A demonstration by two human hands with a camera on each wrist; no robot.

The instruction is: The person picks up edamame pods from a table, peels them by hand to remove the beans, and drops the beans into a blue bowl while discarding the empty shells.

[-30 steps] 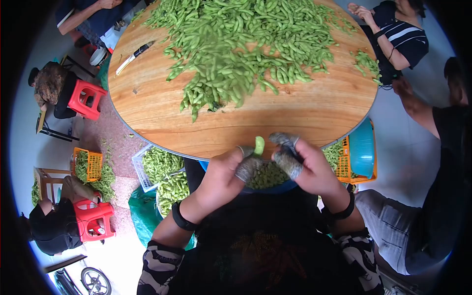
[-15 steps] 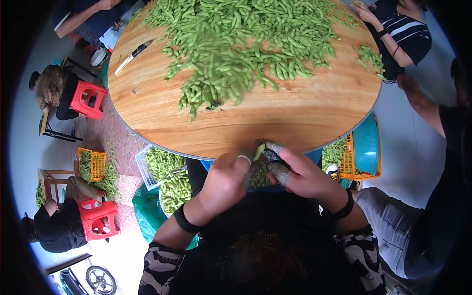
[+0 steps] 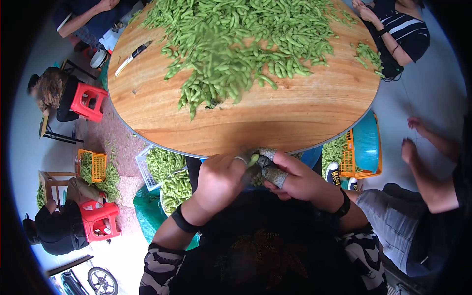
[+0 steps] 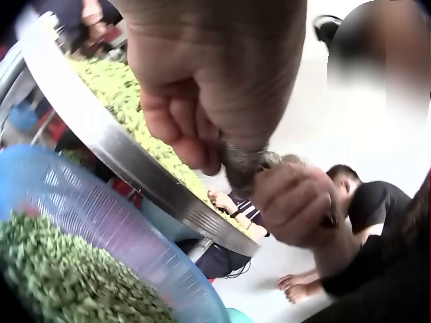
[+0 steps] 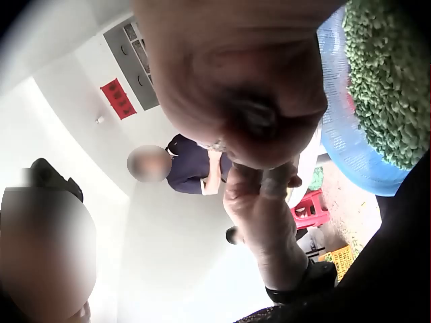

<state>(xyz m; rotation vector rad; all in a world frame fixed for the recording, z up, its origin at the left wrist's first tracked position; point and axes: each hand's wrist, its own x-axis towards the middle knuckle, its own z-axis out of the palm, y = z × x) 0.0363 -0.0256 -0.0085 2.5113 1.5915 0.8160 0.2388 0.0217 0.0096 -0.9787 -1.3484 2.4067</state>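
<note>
A green soybean pod sits between my two hands, close to the table's near edge. My left hand pinches it from the left, thumb and fingertips in grey wraps. Against its other side, my right hand curls its wrapped thumb and forefinger. In the left wrist view the fingertips of both hands meet, and the pod is hidden there. Below the hands is a blue basket filled with shelled green beans. A large heap of soybean pods covers the far part of the round wooden table.
A knife lies at the table's left side. Left of my lap stand a white crate of pods and a green bag. To the right, an orange crate holds a teal basin. Other people sit around, some on red stools.
My right hand, apart from the pod a second ago, has come left against my left hand. The pod has tilted and now shows less between the fingers. A person at right has moved their arms.
</note>
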